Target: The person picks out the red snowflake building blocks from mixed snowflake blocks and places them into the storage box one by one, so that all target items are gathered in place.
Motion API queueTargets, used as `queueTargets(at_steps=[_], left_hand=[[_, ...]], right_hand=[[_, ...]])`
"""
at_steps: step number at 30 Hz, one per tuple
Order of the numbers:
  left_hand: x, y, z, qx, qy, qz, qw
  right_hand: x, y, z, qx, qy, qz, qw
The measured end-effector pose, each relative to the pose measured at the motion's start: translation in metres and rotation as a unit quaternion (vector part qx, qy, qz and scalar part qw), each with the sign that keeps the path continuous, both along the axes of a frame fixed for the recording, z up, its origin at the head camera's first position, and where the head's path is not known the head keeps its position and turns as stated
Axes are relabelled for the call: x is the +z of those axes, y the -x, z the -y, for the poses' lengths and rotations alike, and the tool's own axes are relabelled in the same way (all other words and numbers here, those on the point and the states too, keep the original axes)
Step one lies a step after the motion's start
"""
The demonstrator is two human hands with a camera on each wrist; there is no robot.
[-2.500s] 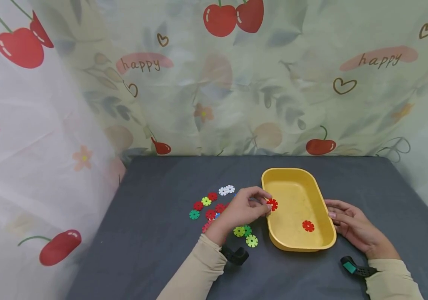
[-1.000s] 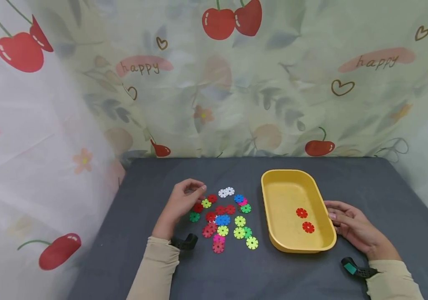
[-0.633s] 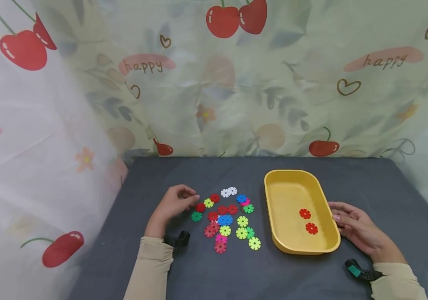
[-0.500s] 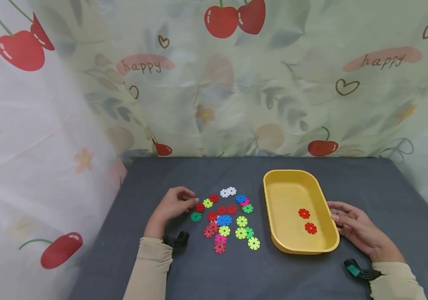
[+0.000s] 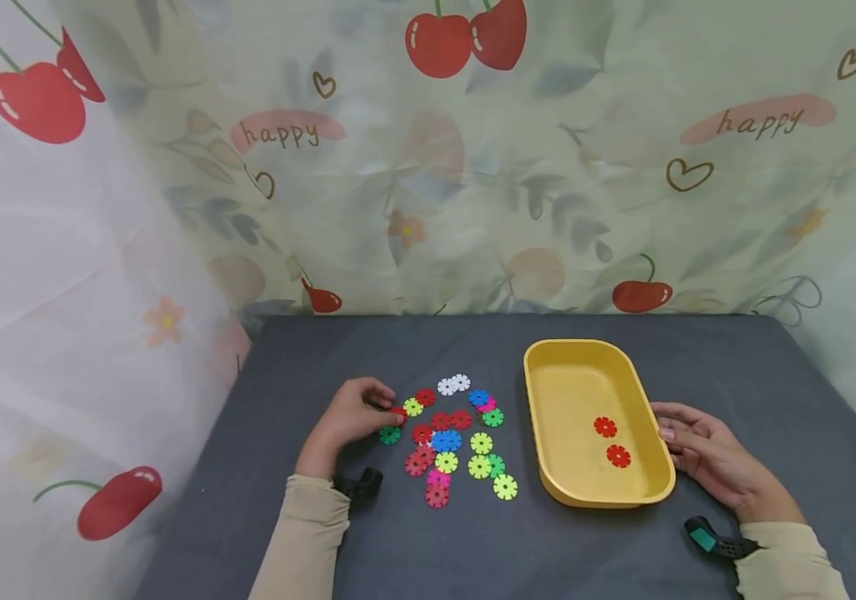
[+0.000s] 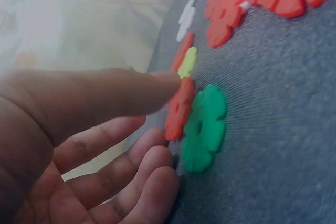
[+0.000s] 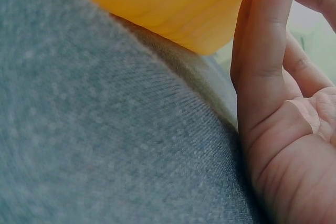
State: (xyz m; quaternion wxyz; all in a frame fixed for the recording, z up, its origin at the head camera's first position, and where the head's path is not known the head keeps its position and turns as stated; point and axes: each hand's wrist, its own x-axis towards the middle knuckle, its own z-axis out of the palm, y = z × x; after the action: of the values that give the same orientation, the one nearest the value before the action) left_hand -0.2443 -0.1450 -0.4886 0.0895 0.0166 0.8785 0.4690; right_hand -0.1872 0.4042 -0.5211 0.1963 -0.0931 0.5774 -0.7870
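Note:
My left hand (image 5: 348,418) is at the left edge of a loose group of flat, notched plastic discs. Its thumb touches a red disc (image 6: 181,109) beside a green disc (image 6: 206,129), with the other fingers slightly bent and spread close by. The red disc still lies on the cloth, and a gap shows between thumb and index finger. My right hand (image 5: 720,458) rests against the right side of a yellow tray (image 5: 535,433), fingers relaxed along its outer wall. Two red discs (image 5: 605,427) lie inside the tray, apart from each other.
More discs are spread between hand and tray: white (image 5: 453,384), blue (image 5: 446,441), yellow-green (image 5: 505,487), pink (image 5: 438,478) and further red ones, some overlapping. A dark grey cloth (image 5: 397,550) covers the table. A printed curtain (image 5: 488,192) hangs behind.
Earlier my left hand held a red disc over the tray; that disc now lies inside. The hand has gone left, and its thumb has come onto another red disc. My right hand stays put.

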Motion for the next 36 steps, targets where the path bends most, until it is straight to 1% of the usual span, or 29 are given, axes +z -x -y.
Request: queueTargets(at_steps=[3, 10, 19, 24, 36], left_hand=[[-0.0014, 0.0003, -0.0029, 0.003, 0.008, -0.005, 0.9999], [-0.0054, 0.0003, -0.0054, 0.010, 0.016, -0.004, 0.9998], [-0.0050, 0.0005, -0.0050, 0.001, 0.031, -0.007, 0.9995], [-0.0070, -0.0013, -0.0045, 0.000, 0.044, -0.010, 0.9990], [-0.0055, -0.0019, -0.0051, -0.004, 0.041, -0.022, 0.9989]], right_hand=[[0.0004, -0.0003, -0.0006, 0.000, 0.002, -0.002, 1.0000], [0.0000, -0.0013, -0.0012, -0.001, 0.002, 0.003, 1.0000], [-0.0001, -0.0026, -0.0013, -0.001, 0.004, 0.001, 1.0000], [0.0010, -0.0022, 0.0003, -0.002, -0.003, 0.002, 1.0000], [0.0016, -0.0024, 0.0014, -0.001, -0.001, 0.002, 1.0000]])
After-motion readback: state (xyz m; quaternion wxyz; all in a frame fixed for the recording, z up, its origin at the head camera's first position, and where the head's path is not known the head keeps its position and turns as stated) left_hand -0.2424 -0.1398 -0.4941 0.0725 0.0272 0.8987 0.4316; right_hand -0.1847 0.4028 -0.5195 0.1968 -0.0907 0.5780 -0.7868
